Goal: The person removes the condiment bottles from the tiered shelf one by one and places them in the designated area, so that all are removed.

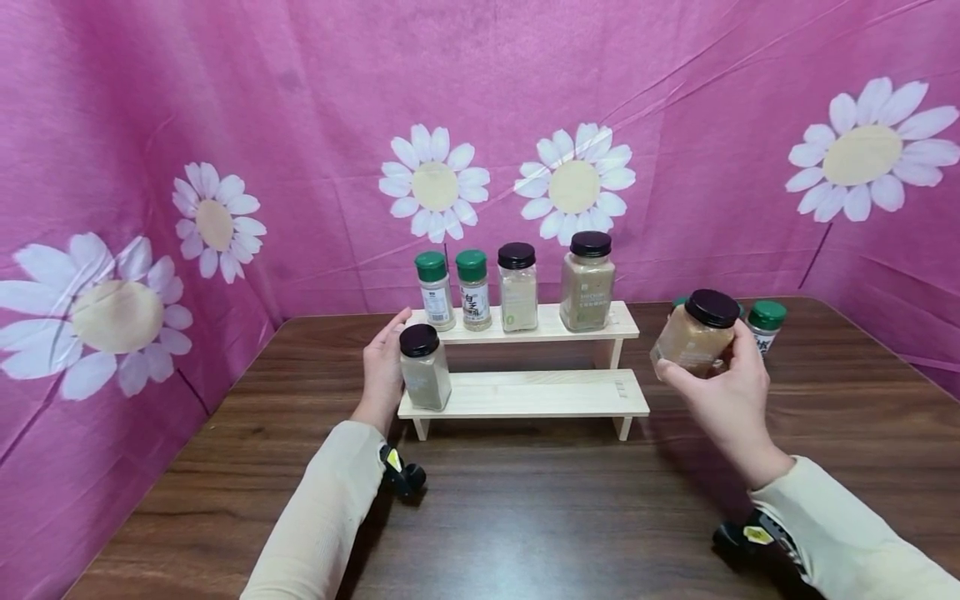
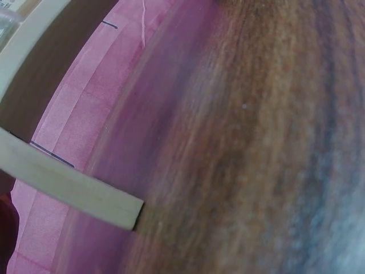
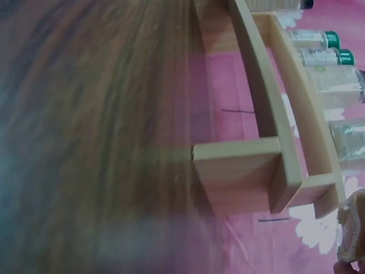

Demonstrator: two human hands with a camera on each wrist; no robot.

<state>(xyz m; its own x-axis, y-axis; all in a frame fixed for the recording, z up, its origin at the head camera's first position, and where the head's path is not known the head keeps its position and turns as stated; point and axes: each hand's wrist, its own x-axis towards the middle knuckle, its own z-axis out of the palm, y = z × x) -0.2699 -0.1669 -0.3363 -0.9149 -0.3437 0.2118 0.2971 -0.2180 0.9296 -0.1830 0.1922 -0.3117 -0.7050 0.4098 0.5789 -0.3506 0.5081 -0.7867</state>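
Observation:
On the right, my right hand (image 1: 726,408) grips a square spice jar (image 1: 692,340) of tan-orange powder with a black lid, tilted and held in the air. A corner of this jar (image 3: 352,225) and some fingertips (image 3: 344,267) show in the right wrist view. My left hand (image 1: 384,371) is at the left end of a two-tier wooden rack (image 1: 525,393), fingers extended, beside a black-lidded jar (image 1: 426,375) of greyish powder upright on the lower tier. That jar hides part of the hand, so contact is unclear.
Along the upper tier stand two green-capped shakers (image 1: 476,293), a black-lidded jar (image 1: 517,287) and a bigger black-lidded jar (image 1: 588,283). Behind my right hand, green-capped bottles (image 1: 767,321) stand on the brown wooden table (image 1: 525,517). Pink flowered cloth (image 1: 322,108) hangs around it.

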